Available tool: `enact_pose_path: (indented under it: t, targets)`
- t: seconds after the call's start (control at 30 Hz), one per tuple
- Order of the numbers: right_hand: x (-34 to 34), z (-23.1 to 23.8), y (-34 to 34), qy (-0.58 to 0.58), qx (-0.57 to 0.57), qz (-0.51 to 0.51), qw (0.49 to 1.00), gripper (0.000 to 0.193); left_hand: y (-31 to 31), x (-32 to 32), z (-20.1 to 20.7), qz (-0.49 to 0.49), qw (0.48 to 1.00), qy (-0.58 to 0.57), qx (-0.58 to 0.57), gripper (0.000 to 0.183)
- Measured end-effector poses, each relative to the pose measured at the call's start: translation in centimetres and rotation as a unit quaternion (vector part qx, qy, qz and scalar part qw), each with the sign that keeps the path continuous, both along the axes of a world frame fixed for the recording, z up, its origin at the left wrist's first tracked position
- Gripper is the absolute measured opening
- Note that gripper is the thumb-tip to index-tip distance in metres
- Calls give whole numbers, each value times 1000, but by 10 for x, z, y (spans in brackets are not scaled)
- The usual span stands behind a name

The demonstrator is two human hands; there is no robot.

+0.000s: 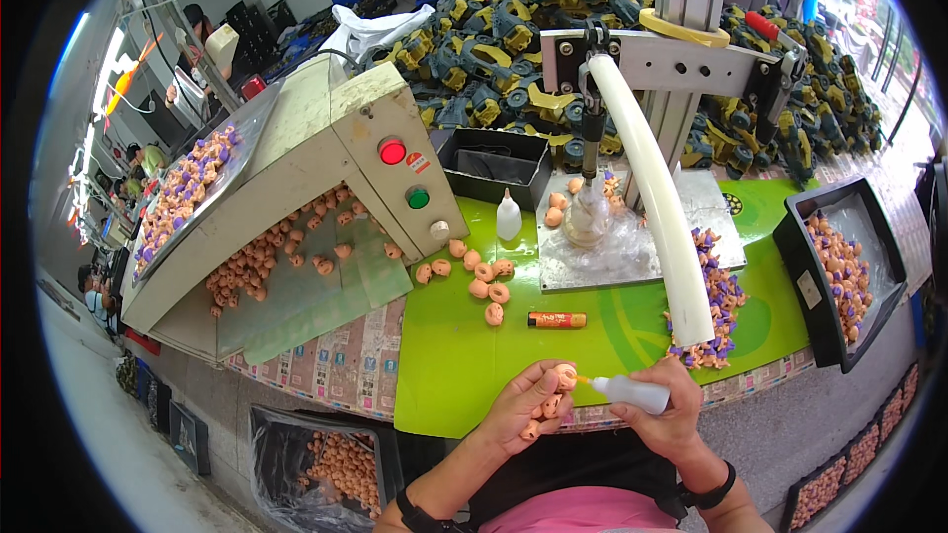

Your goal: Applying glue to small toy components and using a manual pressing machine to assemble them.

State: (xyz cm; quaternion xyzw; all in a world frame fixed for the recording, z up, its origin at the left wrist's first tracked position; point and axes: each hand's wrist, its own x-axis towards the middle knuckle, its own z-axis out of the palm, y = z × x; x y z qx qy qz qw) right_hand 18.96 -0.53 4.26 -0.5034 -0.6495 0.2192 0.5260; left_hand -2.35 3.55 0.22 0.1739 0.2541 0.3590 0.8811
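Several small peach-coloured doll heads [551, 405] are gathered in my left hand [515, 408], its fingers curled round them at the table's front edge. My right hand [676, 413] grips a white squeeze bottle [637, 394], tilted sideways with its thin yellowish nozzle pointing left. The nozzle tip is at the uppermost head; whether it touches cannot be made out. Beyond my hands, a dark lighter-shaped item with an orange label [557, 320] lies on the green mat [449, 360]. Loose doll heads [480, 289] are scattered to its left. A second white bottle [509, 216] stands upright farther back.
A lever press [652, 207] rises over a metal plate [726, 237]. Left is a beige machine [365, 114] with heads inside. Small peach-and-purple figures [716, 311] lie right, beside a black bin [805, 276]. Another black bin [390, 464] sits low left. Toy vehicles [484, 39] pile behind.
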Motion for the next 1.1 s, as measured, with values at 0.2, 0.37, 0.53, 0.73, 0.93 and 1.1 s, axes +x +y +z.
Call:
enact_pose_path:
  t: [0.2, 0.37, 0.53, 0.73, 0.93, 1.1]
  targets:
    - [3, 4, -1, -30, 16, -14, 999, 38, -1, 1, 0, 7, 1000, 7, 3, 33]
    - [6, 6, -4, -49, 16, 1, 999, 36, -1, 0, -3, 16, 1000, -26, -4, 25]
    - [8, 10, -9, -52, -3, 12, 999, 35, 0, 0, -1, 10, 1000, -28, 7, 24]
    - [1, -7, 4, 28, 3, -80, 996, 32, -1, -1, 1, 20, 999, -30, -11, 26]
    - [-10, -32, 39, -22, -60, -47, 997, 41, -5, 0, 0, 31, 997, -73, -15, 34]
    - [-22, -45, 46, -13, -86, -48, 995, 40, -10, -5, -3, 6, 988, -141, -69, 42]
